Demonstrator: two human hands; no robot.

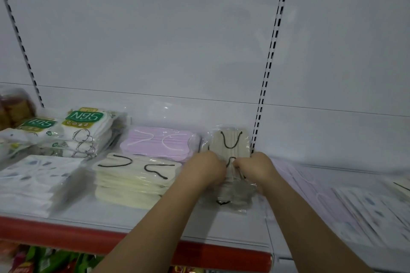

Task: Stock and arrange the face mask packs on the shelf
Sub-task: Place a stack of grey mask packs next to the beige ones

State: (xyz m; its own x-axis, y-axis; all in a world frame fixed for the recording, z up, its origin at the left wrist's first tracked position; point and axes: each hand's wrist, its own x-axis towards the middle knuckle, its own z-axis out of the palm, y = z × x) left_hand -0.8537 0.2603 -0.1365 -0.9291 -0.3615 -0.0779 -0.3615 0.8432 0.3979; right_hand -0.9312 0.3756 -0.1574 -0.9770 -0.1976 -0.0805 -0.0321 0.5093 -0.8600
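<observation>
Two clear packs of grey-beige face masks with black ear loops lie end to end on the white shelf (155,217), the far pack (230,139) against the back wall, the near pack (233,193) toward the front edge. My left hand (204,168) and my right hand (255,167) grip the plastic where the two packs meet, fingers curled over it. Left of them lie a pink mask pack (159,143) and a stack of cream mask packs (133,179).
N95 packs (85,126) and white patterned packs (33,182) fill the shelf's left part. To the right lie lilac and patterned packs (355,213). A slotted upright (269,62) runs up the back wall. The red shelf edge (66,235) runs below.
</observation>
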